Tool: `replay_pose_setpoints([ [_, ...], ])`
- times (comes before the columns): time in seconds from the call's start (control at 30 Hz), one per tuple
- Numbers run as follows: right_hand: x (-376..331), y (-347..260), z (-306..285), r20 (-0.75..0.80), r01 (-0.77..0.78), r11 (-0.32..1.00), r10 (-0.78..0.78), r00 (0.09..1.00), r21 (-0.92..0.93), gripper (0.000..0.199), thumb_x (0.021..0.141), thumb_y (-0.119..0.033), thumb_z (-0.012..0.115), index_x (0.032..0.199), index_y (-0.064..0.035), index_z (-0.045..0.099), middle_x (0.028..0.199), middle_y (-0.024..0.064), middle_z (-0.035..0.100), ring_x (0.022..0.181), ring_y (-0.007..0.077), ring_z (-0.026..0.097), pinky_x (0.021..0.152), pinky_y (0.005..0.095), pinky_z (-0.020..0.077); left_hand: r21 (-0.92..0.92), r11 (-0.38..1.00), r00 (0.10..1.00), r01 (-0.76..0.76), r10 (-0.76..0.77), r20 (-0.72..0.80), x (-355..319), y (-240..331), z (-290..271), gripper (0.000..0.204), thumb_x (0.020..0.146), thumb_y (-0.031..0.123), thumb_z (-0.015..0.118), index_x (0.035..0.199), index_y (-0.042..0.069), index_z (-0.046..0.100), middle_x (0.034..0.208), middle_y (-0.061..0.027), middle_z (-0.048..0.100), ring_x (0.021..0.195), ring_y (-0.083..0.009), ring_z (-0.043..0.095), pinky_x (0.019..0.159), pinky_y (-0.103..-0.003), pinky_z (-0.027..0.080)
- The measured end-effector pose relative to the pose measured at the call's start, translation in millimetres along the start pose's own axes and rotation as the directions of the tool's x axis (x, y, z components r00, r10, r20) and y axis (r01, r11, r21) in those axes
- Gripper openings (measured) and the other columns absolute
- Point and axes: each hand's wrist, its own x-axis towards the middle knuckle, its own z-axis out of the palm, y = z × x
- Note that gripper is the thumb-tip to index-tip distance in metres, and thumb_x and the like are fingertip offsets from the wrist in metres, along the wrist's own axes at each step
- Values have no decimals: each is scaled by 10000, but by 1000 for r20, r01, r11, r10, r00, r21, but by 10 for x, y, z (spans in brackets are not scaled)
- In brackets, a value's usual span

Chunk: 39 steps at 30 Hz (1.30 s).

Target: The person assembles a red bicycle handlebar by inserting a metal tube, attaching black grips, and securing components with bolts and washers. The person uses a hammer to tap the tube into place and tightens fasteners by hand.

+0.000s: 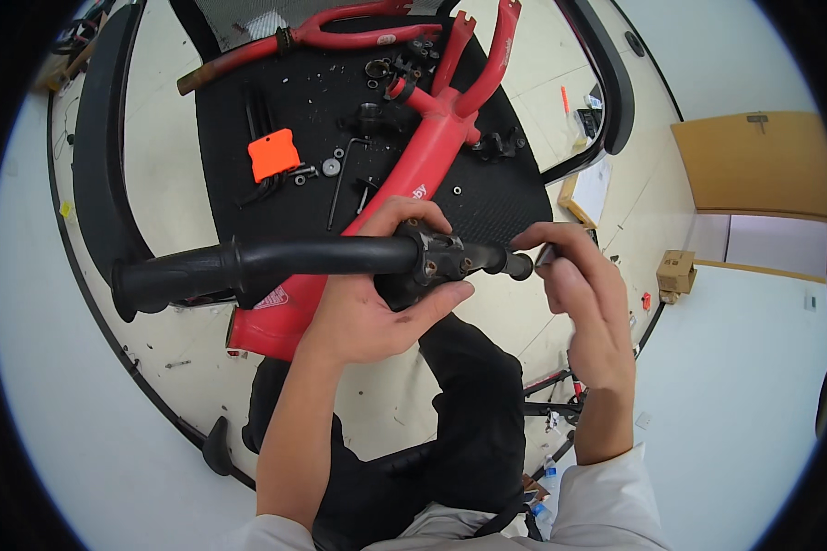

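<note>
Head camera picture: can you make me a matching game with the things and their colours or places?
Things:
1. handlebar
2. bike frame
3. tag
4. box

Descriptions:
A. orange, on the black mat
B. brown, on the floor at the right
C. black, gripped by the left hand
D. red, lying across the mat

Pairs: 1-C, 2-D, 3-A, 4-B

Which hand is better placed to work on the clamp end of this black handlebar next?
Right. The right hand pinches a small tool at the bar's bare end, beside the clamp. The left hand is wrapped around the handlebar at the clamp, steadying it.
</note>
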Motion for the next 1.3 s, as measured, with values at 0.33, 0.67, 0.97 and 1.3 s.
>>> replay_pose_setpoints([
  [0.33,222,139,189,138,224,961,-203,969,-159,74,915,-26,602,973,-8,645,805,127,643,648,294,620,585,330,479,61,993,995,-99,97,29,-30,-19,-28,517,732,82,827,1172,62,556,1034,-54,594,913,-171,606,835,-301,484],
  [0.67,296,133,156,218,398,857,-341,914,-326,94,863,4,662,955,-9,644,809,131,651,650,318,624,573,344,488,90,993,997,-75,75,5,-45,2,-37,481,737,77,808,1145,63,553,987,-66,608,868,-163,623,785,-299,490],
  [0.97,280,-9,165,230,228,928,-163,959,-294,48,890,7,613,938,16,618,739,181,621,644,356,618,570,380,477,117,986,987,-118,130,-100,-37,-61,75,459,723,63,787,1122,57,561,942,-66,624,838,-194,643,773,-299,499],
  [1.3,184,52,34,401,366,883,-234,886,-293,98,892,-32,646,984,-18,615,817,146,651,712,350,647,619,383,507,25,1000,998,-16,15,61,-141,108,18,450,722,82,797,1111,80,572,930,-33,619,837,-126,626,763,-273,503],
])
